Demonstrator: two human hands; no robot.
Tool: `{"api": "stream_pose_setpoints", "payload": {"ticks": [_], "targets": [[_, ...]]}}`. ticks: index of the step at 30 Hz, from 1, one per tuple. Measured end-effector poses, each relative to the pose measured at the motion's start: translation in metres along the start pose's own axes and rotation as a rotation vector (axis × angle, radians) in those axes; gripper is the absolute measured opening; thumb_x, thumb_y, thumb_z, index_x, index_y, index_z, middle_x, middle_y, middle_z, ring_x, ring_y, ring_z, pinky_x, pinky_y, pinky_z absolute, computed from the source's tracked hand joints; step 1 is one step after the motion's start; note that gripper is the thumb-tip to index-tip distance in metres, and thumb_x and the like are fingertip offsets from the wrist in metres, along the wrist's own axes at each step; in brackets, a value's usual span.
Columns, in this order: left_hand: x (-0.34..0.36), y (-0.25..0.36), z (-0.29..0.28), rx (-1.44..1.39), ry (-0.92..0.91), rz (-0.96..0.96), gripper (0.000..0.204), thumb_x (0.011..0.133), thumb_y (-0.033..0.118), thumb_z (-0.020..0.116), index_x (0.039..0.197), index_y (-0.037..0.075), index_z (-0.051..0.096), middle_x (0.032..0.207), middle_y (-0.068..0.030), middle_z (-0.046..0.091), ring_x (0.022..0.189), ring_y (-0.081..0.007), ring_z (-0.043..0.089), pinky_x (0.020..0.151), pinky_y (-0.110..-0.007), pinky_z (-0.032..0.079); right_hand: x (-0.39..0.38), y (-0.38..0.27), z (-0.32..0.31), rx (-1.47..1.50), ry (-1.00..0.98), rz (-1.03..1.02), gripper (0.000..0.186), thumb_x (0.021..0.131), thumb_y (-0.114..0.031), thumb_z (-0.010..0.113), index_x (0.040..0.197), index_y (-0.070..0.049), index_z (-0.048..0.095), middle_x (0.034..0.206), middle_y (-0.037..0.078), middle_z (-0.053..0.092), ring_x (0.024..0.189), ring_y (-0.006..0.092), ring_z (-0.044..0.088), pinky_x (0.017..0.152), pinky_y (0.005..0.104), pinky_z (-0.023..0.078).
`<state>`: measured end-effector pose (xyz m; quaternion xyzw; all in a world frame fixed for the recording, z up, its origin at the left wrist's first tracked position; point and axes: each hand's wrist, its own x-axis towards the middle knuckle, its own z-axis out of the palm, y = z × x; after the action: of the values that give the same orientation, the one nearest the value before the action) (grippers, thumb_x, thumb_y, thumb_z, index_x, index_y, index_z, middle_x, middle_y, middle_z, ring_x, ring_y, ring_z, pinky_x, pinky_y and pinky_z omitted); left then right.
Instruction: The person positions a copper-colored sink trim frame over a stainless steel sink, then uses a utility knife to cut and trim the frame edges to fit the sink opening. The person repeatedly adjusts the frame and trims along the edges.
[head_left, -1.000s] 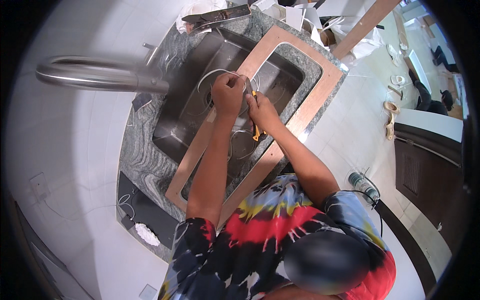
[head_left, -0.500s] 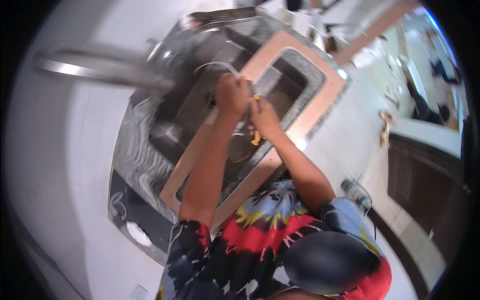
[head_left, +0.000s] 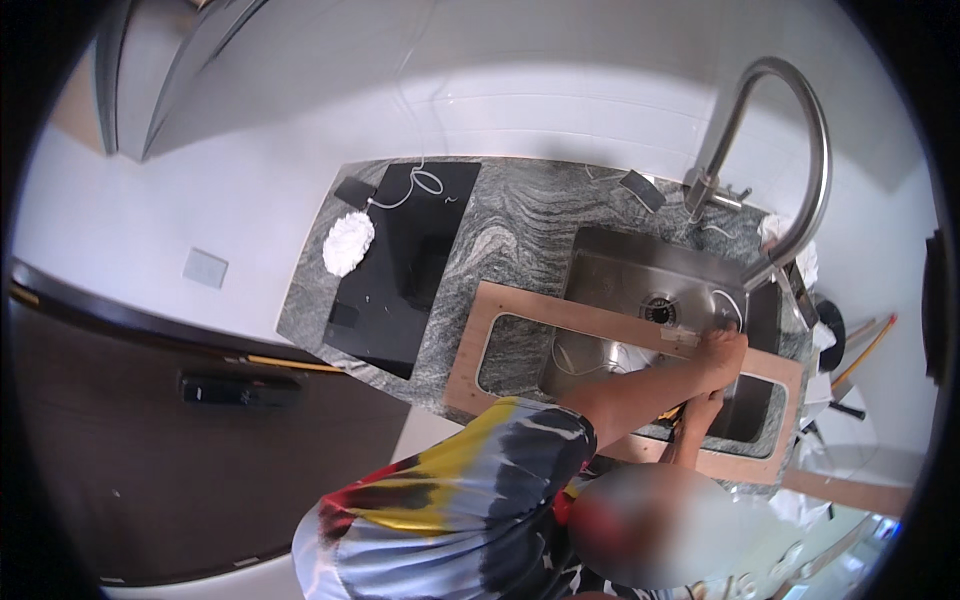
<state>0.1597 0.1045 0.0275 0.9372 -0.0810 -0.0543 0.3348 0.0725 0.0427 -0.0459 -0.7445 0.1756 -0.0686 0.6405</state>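
Over the sink [head_left: 640, 262], my left hand [head_left: 722, 357] is closed, with a thin white strip [head_left: 732, 300] curling up from its fingers. Just below it my right hand [head_left: 702, 408] is closed round a yellow-handled tool [head_left: 671, 412]; its working end is hidden between the hands, so its kind cannot be made out. A flat wooden frame [head_left: 465, 370] with a long rounded opening lies across the steel sink and the grey veined counter. Both hands are at the frame's far-right part. A loose pale strip [head_left: 575, 370] lies within the frame's opening.
A tall curved faucet [head_left: 822, 150] rises behind the sink. To the left, a black cooktop [head_left: 400, 260] carries a crumpled white cloth [head_left: 349, 243] and a pale cord [head_left: 428, 181]. A dark block [head_left: 642, 191] sits near the faucet. A wooden board [head_left: 850, 492] is at the right.
My view has swung left, bringing the cooktop and wall into sight. Both hands stay closed and together by the wooden frame, with the white strip and yellow-handled tool still held.
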Motion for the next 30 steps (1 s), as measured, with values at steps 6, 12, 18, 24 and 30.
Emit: {"api": "stream_pose_setpoints", "payload": {"ticks": [6,12,18,24,30], "targets": [[0.015,0.007,0.040,0.038,-0.047,-0.084,0.022,0.073,0.008,0.070,0.094,0.006,0.076,0.110,-0.0192,0.067,0.100,-0.0321,0.068,0.088,-0.048,0.050,0.005,0.006,-0.018,0.032,-0.085,0.055,0.038,0.093,-0.019,0.064,0.122,0.004,0.056,0.107,0.013,0.065,0.088,0.0185,0.063,0.074,0.0328,0.053],[0.007,0.002,0.046,0.198,0.090,-0.128,0.026,0.070,0.012,0.072,0.095,0.006,0.075,0.107,-0.0136,0.067,0.098,-0.0291,0.069,0.087,-0.052,0.048,0.003,0.003,-0.020,-0.161,-0.229,0.025,0.041,0.092,-0.019,0.065,0.124,0.004,0.056,0.109,0.014,0.066,0.089,0.0211,0.066,0.076,0.0339,0.055],[0.004,0.005,0.042,0.228,0.024,-0.120,0.026,0.069,0.014,0.074,0.094,0.005,0.076,0.098,-0.0114,0.071,0.099,-0.0288,0.068,0.090,-0.055,0.047,-0.007,0.002,-0.021,0.081,-0.232,0.099,0.042,0.093,-0.021,0.064,0.124,0.007,0.058,0.117,0.015,0.064,0.096,0.0206,0.064,0.082,0.0361,0.052],[-0.004,0.007,0.001,0.194,-0.079,0.051,0.018,0.069,0.012,0.072,0.086,0.007,0.077,0.080,-0.0131,0.072,0.085,-0.0300,0.071,0.071,-0.044,0.057,-0.008,0.002,-0.021,-0.337,-0.135,-0.068,0.038,0.092,-0.020,0.062,0.121,0.006,0.060,0.111,0.016,0.066,0.093,0.0220,0.065,0.082,0.0367,0.053],[0.015,-0.033,-0.017,0.231,-0.068,0.216,0.013,0.075,0.019,0.069,0.079,0.008,0.074,0.075,-0.0148,0.068,0.074,-0.0344,0.070,0.070,-0.047,0.055,-0.027,-0.061,0.008,0.201,-0.048,0.418,0.033,0.104,-0.030,0.044,0.099,0.002,0.051,0.066,0.009,0.056,0.047,0.0164,0.058,0.040,0.0325,0.049]]}}
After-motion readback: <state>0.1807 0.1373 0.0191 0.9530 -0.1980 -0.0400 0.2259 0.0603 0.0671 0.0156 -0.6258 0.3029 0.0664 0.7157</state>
